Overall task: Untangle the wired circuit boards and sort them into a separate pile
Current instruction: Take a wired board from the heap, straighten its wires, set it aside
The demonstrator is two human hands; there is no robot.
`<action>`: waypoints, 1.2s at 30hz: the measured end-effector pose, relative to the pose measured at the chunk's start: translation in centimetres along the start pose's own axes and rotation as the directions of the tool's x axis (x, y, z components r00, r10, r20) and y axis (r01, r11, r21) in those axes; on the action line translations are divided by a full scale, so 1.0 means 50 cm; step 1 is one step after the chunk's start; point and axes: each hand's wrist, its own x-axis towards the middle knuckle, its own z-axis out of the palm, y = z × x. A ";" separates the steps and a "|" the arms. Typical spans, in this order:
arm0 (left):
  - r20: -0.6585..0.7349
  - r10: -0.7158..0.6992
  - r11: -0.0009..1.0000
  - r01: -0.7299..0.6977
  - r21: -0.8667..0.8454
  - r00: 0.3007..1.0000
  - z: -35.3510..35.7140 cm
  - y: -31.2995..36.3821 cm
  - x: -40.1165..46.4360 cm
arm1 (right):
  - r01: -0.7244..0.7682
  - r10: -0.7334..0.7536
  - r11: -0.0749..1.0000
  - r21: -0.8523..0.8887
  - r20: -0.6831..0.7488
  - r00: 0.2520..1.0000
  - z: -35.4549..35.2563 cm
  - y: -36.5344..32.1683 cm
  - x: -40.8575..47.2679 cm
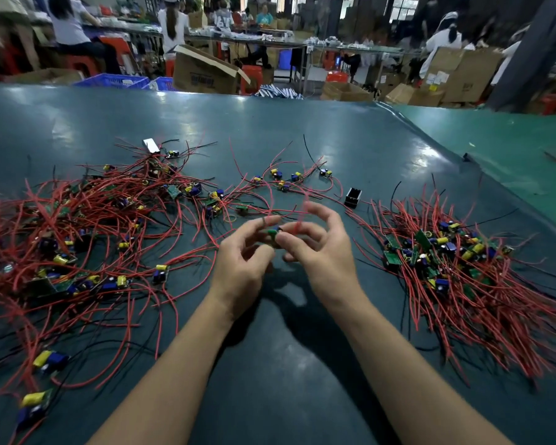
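Both hands meet above the middle of the dark green bench. The left hand and the right hand pinch one small circuit board between thumb and fingertips; only a green edge and a blue component show, the rest being covered by the fingers. The right hand's outer fingers are spread and motion-blurred. A red wire rises from the board in a loop; its far end cannot be traced.

The tangled pile lies left of the hands and is cut off by the left frame edge. The sorted pile lies right of the hands, its wires fanned toward the near edge. A few loose boards lie beyond the hands. A small black box stands between them and the sorted pile. Background workers are blurred.
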 end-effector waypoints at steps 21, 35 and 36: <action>-0.176 -0.196 0.974 0.171 -0.148 0.965 -0.003 -0.002 0.011 | -0.239 0.294 0.926 0.293 -0.158 0.943 -0.015 0.016 0.010; -0.206 -0.155 0.974 0.114 -0.196 0.966 0.005 0.016 0.012 | -0.045 0.226 0.922 0.385 -0.439 0.870 -0.058 0.002 0.033; -0.198 -0.155 0.973 0.115 -0.200 0.968 0.006 0.017 0.011 | -0.028 0.222 0.919 0.394 -0.456 0.862 -0.059 0.003 0.034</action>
